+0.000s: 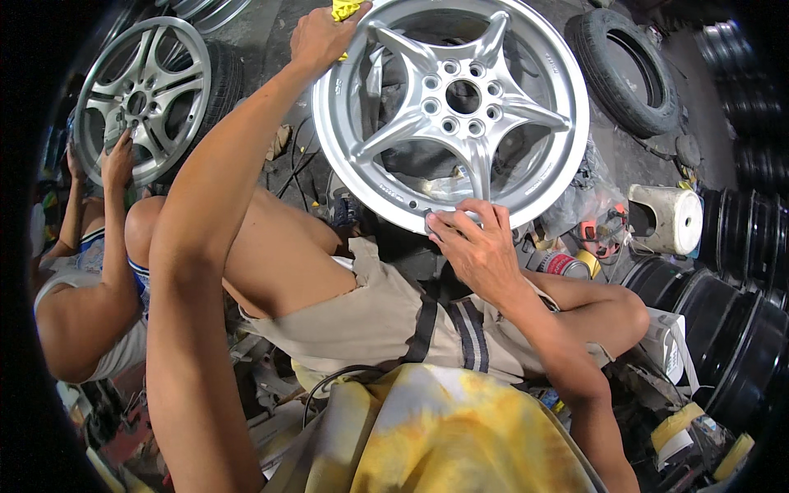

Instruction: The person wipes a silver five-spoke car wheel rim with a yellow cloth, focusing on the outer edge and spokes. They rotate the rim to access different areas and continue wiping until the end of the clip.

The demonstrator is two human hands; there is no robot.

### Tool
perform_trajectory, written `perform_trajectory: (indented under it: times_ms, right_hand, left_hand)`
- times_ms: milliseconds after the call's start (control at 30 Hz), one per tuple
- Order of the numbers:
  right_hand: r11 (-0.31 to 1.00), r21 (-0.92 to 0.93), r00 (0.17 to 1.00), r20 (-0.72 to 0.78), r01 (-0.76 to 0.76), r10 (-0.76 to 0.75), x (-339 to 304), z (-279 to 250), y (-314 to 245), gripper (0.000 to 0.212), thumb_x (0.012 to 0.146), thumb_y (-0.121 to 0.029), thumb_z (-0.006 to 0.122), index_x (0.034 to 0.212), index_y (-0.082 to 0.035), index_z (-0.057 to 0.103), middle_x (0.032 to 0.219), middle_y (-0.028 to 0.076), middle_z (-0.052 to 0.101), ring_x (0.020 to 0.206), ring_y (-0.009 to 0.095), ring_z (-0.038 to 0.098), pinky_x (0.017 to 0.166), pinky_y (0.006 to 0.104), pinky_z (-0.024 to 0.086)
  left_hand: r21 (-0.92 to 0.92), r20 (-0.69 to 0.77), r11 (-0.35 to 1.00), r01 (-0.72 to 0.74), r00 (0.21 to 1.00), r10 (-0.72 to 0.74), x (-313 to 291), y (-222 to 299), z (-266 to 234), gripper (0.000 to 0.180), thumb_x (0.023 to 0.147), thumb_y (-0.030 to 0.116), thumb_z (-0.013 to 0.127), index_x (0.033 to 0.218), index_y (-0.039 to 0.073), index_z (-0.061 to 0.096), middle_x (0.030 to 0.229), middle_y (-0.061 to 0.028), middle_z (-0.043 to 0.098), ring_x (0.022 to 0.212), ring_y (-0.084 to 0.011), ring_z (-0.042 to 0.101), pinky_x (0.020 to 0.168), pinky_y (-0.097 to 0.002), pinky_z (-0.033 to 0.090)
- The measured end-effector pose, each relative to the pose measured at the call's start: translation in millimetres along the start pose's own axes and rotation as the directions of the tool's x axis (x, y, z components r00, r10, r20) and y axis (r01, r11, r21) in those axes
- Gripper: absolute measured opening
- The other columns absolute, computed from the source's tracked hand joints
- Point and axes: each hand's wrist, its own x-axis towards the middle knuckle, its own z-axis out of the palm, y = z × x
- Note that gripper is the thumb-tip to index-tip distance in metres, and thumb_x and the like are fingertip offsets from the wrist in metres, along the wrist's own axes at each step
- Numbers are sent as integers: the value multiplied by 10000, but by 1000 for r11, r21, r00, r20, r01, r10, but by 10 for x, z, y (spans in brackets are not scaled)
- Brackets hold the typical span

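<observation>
A silver alloy wheel rim (394, 138) with pointed spokes stands tilted in front of me, its face turned toward me. At its upper left edge my left hand (322, 39) is closed around a bunched yellow cloth (347, 8). My right hand (479, 251) is at the rim's lower edge, fingers bent and pinched together. Between its thumb and fingertips is a small dark grey piece (430, 220), pressed against the outer lip; its kind is too small to tell.
On the left, another person (90, 329) works with both hands at a second silver wheel (136, 103). A loose tyre (625, 74) lies at the far right. Nearer are a white stool-like object (670, 218), a can (559, 263) and several stacked black rims (707, 320).
</observation>
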Motion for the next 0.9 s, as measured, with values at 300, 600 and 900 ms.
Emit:
perform_trajectory:
  times_ms: [300,600,900]
  right_hand:
    - [999,24,1000,14,-25,25,-45,-28,77,317,811,-163,771,1121,-111,731,1029,-24,654,1050,224,570,887,398,403]
    - [984,155,996,33,-84,80,53,-33,59,245,804,-129,770,1049,-111,764,976,-16,676,1005,225,560,848,391,379]
    - [993,110,998,44,-51,47,-37,-78,91,312,798,-144,770,1108,-120,745,1043,-25,679,1032,230,555,872,404,389]
  left_hand:
    - [4,22,1000,24,999,-24,4,0,0,594,879,581,678,931,-5,760,851,-280,711,887,-436,708,790,-503,536]
    - [50,-10,999,-18,1000,19,32,-44,34,606,880,575,676,917,-24,754,853,-307,696,893,-464,691,788,-522,532]
    - [-26,38,999,25,999,-24,-5,46,-19,685,864,621,673,894,-60,740,842,-310,694,881,-459,697,787,-521,528]
